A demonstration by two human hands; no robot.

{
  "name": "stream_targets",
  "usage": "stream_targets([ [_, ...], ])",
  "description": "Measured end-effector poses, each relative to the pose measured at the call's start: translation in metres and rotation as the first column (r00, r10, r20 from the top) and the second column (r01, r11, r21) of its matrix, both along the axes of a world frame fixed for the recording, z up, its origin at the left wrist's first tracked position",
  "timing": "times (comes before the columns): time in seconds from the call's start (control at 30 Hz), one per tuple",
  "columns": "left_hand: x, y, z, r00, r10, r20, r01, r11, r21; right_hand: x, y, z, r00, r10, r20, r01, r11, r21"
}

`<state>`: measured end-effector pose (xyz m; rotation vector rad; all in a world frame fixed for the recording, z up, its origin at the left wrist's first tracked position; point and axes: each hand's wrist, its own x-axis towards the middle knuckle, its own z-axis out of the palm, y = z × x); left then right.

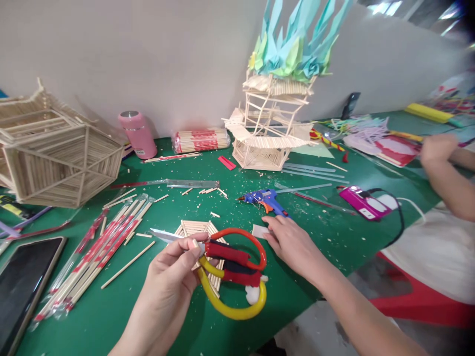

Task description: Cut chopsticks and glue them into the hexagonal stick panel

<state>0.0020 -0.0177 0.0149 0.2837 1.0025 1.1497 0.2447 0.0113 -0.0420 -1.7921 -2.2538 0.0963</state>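
My left hand [174, 277] is closed around scissors [233, 259] near their pivot. Their blades point left, and the red and yellow handles, wrapped in red and dark material, face right. A short stick end [196, 244] shows by my left thumb. Below the scissors lies a flat panel of wooden sticks [195, 227], partly hidden by hand and handles. My right hand [293, 242] rests low over the table, fingers apart, beside a small white piece [261, 231]. Just beyond its fingers lies a blue glue gun [265, 198] with an orange trigger.
Bundled sticks [100, 252] and a phone [29, 291] lie left. Behind are a stick model [67, 158], a pink bottle [138, 134] and a stick tower [267, 128] with paper leaves. A magenta device [365, 201] with a cable lies right, near another person's arm [451, 173].
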Motion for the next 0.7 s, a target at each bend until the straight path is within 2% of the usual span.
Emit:
stream_targets([
  [0.17, -0.002, -0.001, 0.002, 0.999, 0.031, -0.018, -0.031, 1.0, 0.007, -0.003, -0.002, 0.01, 0.999, -0.013, -0.047, 0.012, 1.0, -0.012],
  [0.37, 0.001, -0.005, -0.004, 0.994, 0.02, -0.11, -0.012, 0.997, 0.079, -0.025, -0.023, 0.049, 0.965, -0.073, -0.251, 0.081, 0.997, 0.02],
  [0.4, 0.003, -0.007, -0.005, 0.991, 0.025, -0.135, -0.013, 0.996, 0.093, -0.032, -0.027, 0.055, 0.946, -0.048, -0.32, 0.04, 0.999, -0.03],
  [0.47, 0.007, -0.011, -0.006, 0.981, 0.045, -0.187, -0.021, 0.991, 0.13, -0.046, -0.032, 0.062, 0.936, 0.043, -0.348, -0.074, 0.994, -0.075],
  [0.6, 0.015, -0.019, -0.006, 0.971, 0.039, -0.238, 0.002, 0.985, 0.17, -0.069, -0.03, 0.061, 0.956, 0.155, -0.251, -0.17, 0.984, -0.042],
  [0.7, 0.019, -0.021, -0.005, 0.976, 0.025, -0.214, 0.011, 0.986, 0.165, -0.077, -0.027, 0.059, 0.938, 0.215, -0.273, -0.226, 0.974, -0.01],
])
